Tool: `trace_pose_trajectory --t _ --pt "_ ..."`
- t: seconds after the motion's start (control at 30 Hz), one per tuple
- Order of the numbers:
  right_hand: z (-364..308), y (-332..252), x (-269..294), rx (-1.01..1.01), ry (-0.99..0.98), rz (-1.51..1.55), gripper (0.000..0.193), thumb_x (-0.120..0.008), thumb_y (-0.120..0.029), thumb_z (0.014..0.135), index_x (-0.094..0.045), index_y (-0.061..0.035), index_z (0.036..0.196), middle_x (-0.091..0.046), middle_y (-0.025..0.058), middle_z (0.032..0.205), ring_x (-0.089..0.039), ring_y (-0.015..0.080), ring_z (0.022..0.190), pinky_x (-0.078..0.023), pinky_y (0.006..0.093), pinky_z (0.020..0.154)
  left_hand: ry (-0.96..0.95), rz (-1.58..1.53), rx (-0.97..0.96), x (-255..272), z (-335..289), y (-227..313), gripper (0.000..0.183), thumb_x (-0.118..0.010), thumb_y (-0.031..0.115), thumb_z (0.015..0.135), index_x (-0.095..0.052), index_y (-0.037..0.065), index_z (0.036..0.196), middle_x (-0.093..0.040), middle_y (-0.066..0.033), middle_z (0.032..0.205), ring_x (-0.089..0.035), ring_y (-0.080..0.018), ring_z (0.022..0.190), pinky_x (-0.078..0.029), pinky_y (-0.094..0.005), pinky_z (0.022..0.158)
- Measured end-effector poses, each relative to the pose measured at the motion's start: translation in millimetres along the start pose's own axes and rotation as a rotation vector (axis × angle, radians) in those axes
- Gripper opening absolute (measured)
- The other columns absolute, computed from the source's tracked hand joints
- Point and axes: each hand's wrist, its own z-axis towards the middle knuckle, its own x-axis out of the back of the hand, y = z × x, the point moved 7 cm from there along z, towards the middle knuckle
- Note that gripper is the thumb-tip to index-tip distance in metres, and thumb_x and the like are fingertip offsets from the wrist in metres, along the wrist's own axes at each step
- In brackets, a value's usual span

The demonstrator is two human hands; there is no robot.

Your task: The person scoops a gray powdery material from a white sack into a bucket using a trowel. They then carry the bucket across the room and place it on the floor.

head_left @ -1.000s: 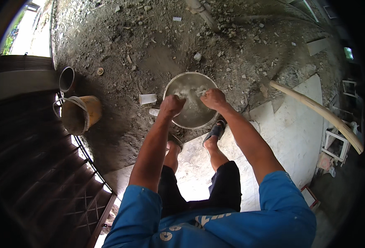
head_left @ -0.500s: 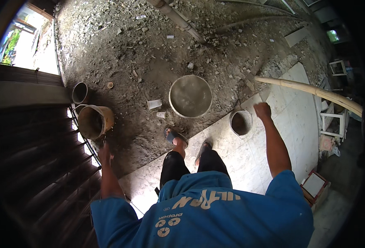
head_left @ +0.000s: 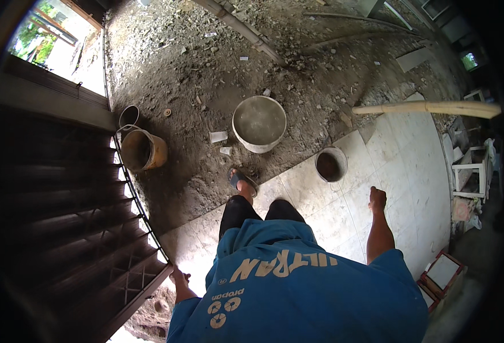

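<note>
My right hand [head_left: 377, 199] is curled into a loose fist above the pale floor tiles, with nothing visible in it. Nearest to it is a small bucket [head_left: 338, 162], dark inside, standing on the tiles. On the left my left hand [head_left: 179, 275] hangs low beside the edge of a dark folding gate [head_left: 63, 211]. Its fingers are half bent and slightly apart, and I see nothing in them; whether it touches the gate I cannot tell. A round white tub [head_left: 261, 147] of grey, wet-looking mix stands on the dirt ahead of my feet.
A yellowish bucket [head_left: 159, 152] and a darker bucket [head_left: 129, 116] stand by the gate. Two white cups [head_left: 218, 136] lie on the dirt. A bamboo pole [head_left: 429, 108] juts in from the right, above white furniture frames [head_left: 470, 174]. Another pole [head_left: 243, 28] crosses the rubble.
Both hands have drawn back toward my body, the left away from the yellowish bucket, the right away from beside the small bucket. My right foot has gone out of sight beneath me.
</note>
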Motion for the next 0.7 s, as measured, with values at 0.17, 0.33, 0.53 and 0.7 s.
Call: trace_pose_trajectory --t 0.17,0.33,0.53,0.7 --pt "18.9 59.6 -14.3 0.188 0.010 -0.144 0.023 -0.062 -0.019 0.080 -0.065 0.0025 0.075 -0.070 0.0214 0.077 -0.069 0.0387 0.068 -0.056 0.0459 0.064 -0.014 0.305 -0.360 -18.8 -9.1 1.3 0.028 -0.081 0.007 0.073 -0.068 -0.004 0.095 -0.067 -0.0141 0.072 -0.063 -0.0283 0.058 -0.050 -0.0440 0.051" --pt "8.5 4.3 15.3 0.645 0.234 0.030 0.037 -0.066 -0.032 0.087 -0.062 0.0014 0.073 -0.064 0.0273 0.075 -0.063 0.0465 0.069 -0.048 0.0525 0.066 0.115 0.379 -1.002 -36.4 -61.3 109.3 0.046 -0.061 0.039 0.084 -0.070 -0.005 0.093 -0.067 -0.0305 0.089 -0.065 -0.0455 0.079 -0.047 -0.0552 0.075" --pt "-61.5 -120.5 102.7 0.768 0.048 0.354 0.067 -0.052 -0.050 0.101 -0.051 0.0022 0.058 -0.051 0.0139 0.050 -0.057 0.0290 0.050 -0.041 0.0444 0.052 -0.070 0.426 -1.474 -50.5 -223.4 288.8 0.061 -0.048 0.048 0.103 -0.064 -0.002 0.071 -0.059 -0.0156 0.057 -0.056 -0.0248 0.052 -0.046 -0.0441 0.057" --pt "-204.9 -190.5 213.3 0.888 -0.467 0.379 0.049 -0.057 -0.042 0.100 -0.054 -0.0099 0.064 -0.056 0.0045 0.055 -0.053 0.0151 0.042 -0.043 0.0337 0.041 -0.980 0.136 -1.378 -11.2 -377.3 352.9 0.052 -0.044 0.038 0.108 -0.062 0.003 0.074 -0.071 -0.0121 0.077 -0.065 -0.0184 0.063 -0.056 -0.0379 0.070"
